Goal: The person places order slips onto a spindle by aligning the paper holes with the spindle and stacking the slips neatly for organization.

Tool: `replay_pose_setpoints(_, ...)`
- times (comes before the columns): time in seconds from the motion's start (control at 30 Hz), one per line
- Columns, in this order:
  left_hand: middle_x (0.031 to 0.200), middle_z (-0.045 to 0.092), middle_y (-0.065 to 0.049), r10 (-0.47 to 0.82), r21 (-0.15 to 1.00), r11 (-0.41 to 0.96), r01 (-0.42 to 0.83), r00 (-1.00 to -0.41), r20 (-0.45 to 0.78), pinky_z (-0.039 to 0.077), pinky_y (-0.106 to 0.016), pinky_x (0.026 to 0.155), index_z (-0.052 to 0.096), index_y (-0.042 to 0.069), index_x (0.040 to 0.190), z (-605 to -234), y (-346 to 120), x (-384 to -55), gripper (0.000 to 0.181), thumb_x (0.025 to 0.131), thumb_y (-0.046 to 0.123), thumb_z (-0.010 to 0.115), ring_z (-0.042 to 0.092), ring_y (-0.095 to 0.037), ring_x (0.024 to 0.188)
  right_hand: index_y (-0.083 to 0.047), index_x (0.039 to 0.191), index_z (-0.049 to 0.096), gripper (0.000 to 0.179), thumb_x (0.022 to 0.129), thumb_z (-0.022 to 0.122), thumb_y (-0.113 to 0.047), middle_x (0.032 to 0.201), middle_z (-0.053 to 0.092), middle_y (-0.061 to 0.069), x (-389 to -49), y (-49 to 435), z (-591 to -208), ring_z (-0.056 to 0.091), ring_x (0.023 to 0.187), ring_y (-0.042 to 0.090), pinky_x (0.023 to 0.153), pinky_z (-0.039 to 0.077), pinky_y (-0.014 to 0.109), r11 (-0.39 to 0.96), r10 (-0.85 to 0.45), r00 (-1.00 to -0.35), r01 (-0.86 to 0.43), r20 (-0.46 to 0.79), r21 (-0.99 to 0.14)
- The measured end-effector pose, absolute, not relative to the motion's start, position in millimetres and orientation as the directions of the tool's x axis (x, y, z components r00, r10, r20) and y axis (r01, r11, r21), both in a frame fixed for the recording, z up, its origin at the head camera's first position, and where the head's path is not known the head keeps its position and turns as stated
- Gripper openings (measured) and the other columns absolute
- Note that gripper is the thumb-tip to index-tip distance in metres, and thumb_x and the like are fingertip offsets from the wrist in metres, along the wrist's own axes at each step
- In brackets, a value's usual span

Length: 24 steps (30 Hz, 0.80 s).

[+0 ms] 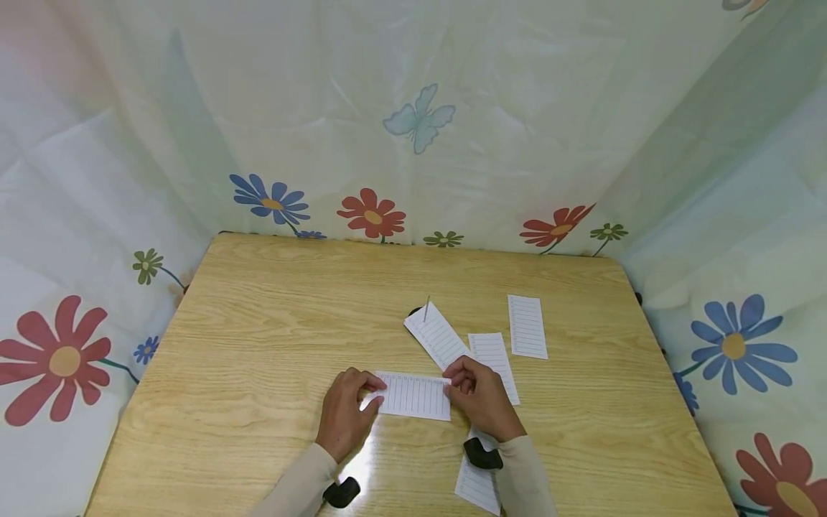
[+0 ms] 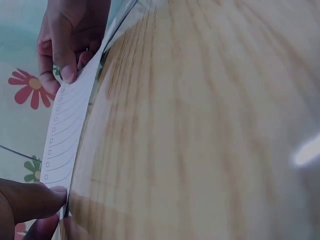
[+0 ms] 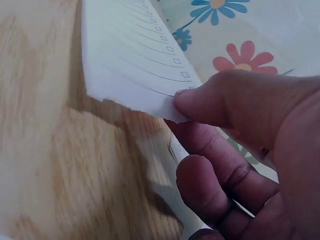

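A lined paper slip point(image 1: 413, 396) with a row of small checkboxes is held up between both hands. My left hand point(image 1: 349, 409) pinches its left end between thumb and fingers. The right hand point(image 1: 481, 398) pinches the opposite end, where the right wrist view shows a ragged torn edge on the slip point(image 3: 130, 75). In the left wrist view the slip point(image 2: 70, 125) is bowed and stands off the tabletop. Beyond the hands, a thin upright metal spike point(image 1: 426, 310) passes through another lined slip point(image 1: 439, 337), with part of a black base point(image 1: 415, 311) showing beneath.
One lined slip point(image 1: 494, 355) lies just beyond the right hand, and another point(image 1: 528, 327) farther right. Another slip point(image 1: 477, 485) is partly covered by the right forearm. The wooden table point(image 1: 291, 309) meets a flowered curtain point(image 1: 491, 143) at the back and sides.
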State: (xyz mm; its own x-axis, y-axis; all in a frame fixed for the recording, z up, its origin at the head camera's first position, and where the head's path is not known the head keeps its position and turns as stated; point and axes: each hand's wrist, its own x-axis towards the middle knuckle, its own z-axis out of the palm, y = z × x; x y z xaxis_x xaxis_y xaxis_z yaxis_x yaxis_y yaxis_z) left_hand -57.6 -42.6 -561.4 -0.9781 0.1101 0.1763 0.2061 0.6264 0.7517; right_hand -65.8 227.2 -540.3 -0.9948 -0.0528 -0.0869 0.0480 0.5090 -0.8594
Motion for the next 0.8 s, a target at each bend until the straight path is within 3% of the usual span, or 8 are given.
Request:
replay_pose_setpoints(0.23, 0.086, 0.062, 0.004, 0.111, 0.764, 0.607, 0.22, -0.975, 0.192, 0.042, -0.024, 0.071, 0.079, 0.023, 0.095, -562.4, -44.6, -57.5, 0.027, 0.079, 0.006, 0.092, 0.048, -0.007, 0.076, -0.016, 0.101, 0.075, 0.018, 0.091, 0.081, -0.002, 0.083, 0.069, 0.004, -65.2, 232.1, -542.0, 0.054, 0.066, 0.01, 0.061, 0.043, 0.02, 0.45, -0.073, -0.993, 0.053, -0.096, -0.891)
replay_pose_setpoints(0.5, 0.091, 0.065, 0.005, 0.096, 0.823, 0.548, 0.148, -0.989, 0.113, 0.046, -0.024, 0.075, 0.079, 0.024, 0.098, -557.9, -45.4, -57.5, 0.023, 0.084, 0.009, 0.089, 0.054, -0.012, 0.08, -0.012, 0.104, 0.074, 0.015, 0.092, 0.08, -0.005, 0.083, 0.068, 0.008, -64.9, 236.1, -539.0, 0.054, 0.065, 0.008, 0.06, 0.044, 0.021, 0.389, -0.099, -0.99, 0.05, -0.096, -0.92)
replay_pose_setpoints(0.8, 0.087, 0.071, 0.006, 0.068, 0.858, 0.495, 0.141, -0.99, 0.123, 0.045, -0.023, 0.07, 0.079, 0.022, 0.095, -557.4, -46.3, -59.4, 0.021, 0.085, 0.005, 0.087, 0.057, -0.013, 0.075, -0.01, 0.106, 0.074, 0.015, 0.093, 0.08, -0.007, 0.084, 0.068, 0.01, -66.6, 240.1, -540.7, 0.055, 0.066, 0.008, 0.06, 0.045, 0.021, 0.357, -0.103, -0.99, 0.054, -0.097, -0.932)
